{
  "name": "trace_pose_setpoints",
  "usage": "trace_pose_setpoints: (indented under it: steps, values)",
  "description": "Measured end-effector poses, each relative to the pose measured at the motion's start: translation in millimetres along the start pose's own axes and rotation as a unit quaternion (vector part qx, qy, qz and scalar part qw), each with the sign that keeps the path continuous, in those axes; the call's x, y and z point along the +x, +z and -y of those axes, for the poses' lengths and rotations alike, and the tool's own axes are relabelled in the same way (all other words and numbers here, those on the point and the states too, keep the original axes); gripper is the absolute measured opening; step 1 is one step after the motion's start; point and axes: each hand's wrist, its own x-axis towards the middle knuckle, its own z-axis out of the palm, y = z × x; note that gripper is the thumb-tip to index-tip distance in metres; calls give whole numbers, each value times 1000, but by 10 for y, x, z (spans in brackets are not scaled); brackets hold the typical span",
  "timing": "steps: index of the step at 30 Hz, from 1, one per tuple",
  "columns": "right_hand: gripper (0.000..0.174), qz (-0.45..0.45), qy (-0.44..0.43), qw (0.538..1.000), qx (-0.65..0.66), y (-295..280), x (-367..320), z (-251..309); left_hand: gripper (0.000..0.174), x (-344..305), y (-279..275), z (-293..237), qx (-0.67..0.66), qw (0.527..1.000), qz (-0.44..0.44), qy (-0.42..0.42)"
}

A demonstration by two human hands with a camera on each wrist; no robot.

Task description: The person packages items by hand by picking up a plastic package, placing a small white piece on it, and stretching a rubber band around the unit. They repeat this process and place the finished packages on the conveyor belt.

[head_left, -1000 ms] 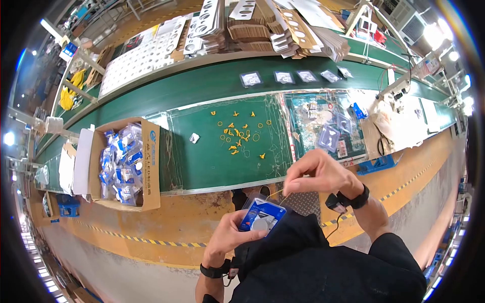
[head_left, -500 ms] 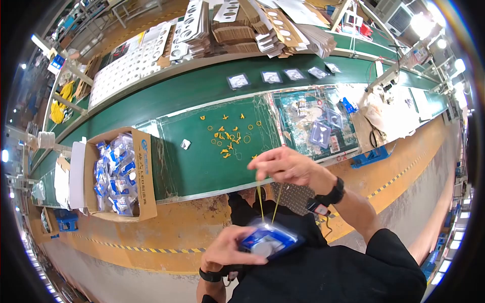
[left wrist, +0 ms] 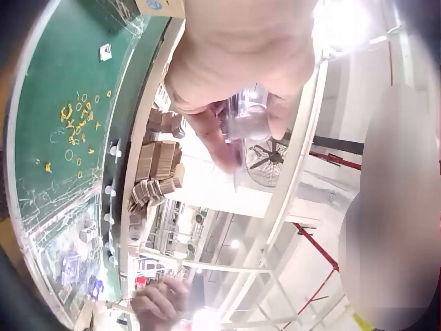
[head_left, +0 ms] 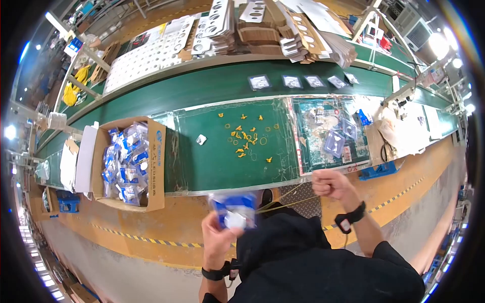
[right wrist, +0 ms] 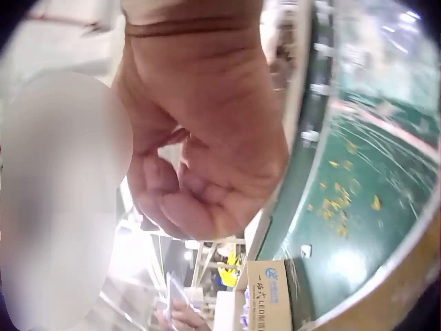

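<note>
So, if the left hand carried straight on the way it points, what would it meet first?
Likely the front edge of the green bench; the left hand, holding the blue pack, points at it. Height is unclear, so it might pass over.

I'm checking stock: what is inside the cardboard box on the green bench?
The box holds a loose pile of blue-and-clear packs. The top layer covers whatever lies below it, and the box floor is hidden.
</note>
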Motion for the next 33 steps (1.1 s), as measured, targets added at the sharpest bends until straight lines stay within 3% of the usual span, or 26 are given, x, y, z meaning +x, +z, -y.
trace_pose_setpoints:
  steps: [2,3,4,5,6,8,9,10,12,14,15,16,17,18,20,21,22,25,28,32,33]
  values:
    - [20,-3,66,998,12,-84,338,-97,35,-26,259,-271,272,947,148,-86]
    - [22,-5,57,995,-77,101,466,-93,38,3,401,-276,343,913,206,-78]
    - [25,-5,50,985,-164,389,599,-96,39,62,488,-274,451,849,251,-117]
    - [27,-26,9,951,-309,735,695,-155,39,111,545,-228,476,830,265,-117]
    - [30,-45,-31,894,-445,1131,694,-194,40,157,542,-151,502,811,275,-118]
    - [25,78,-161,735,-654,1651,471,-278,37,235,263,114,419,870,228,-123]
    - [22,105,-249,619,-738,1690,396,-383,34,292,219,-14,344,879,212,-253]
    - [17,70,-220,559,-797,1701,294,-460,33,259,178,-39,249,922,178,-237]
    - [16,29,-299,579,-757,1584,186,-464,32,117,27,-17,42,977,99,-185]
    - [11,-56,-128,820,-555,1495,128,-351,47,2,-85,119,-59,991,54,-110]
    - [16,-55,-177,868,-460,1325,218,-389,51,-42,-49,178,-78,993,12,-88]
    - [22,-62,-270,856,-437,1171,359,-445,56,-65,-31,218,-96,993,-28,-65]
    - [26,-54,-257,858,-442,1119,500,-517,67,-64,-52,236,-92,994,-16,-51]
    - [30,-46,-247,858,-447,1127,607,-574,66,-61,-12,218,-78,996,-17,-48]
    - [35,26,-83,899,-429,1293,735,-716,64,-67,100,150,-47,998,-26,-39]
    - [32,21,-93,866,-491,1282,855,-838,66,-44,-23,285,-20,999,-33,-20]
    - [32,-29,-137,861,-488,1324,996,-960,56,-31,-109,289,-17,999,-28,-21]
    - [34,-21,-96,875,-474,1402,1343,-1040,25,105,-423,173,-66,986,-125,-83]
    - [35,-47,-24,914,-401,1429,1790,-1070,20,290,-662,120,3,981,-193,-8]
    - [34,-68,-45,925,-371,1779,2414,-1137,17,665,-1304,-226,17,958,-287,12]
    - [34,-43,-8,900,-434,1836,2515,-1081,17,815,-1471,-437,22,947,-321,21]
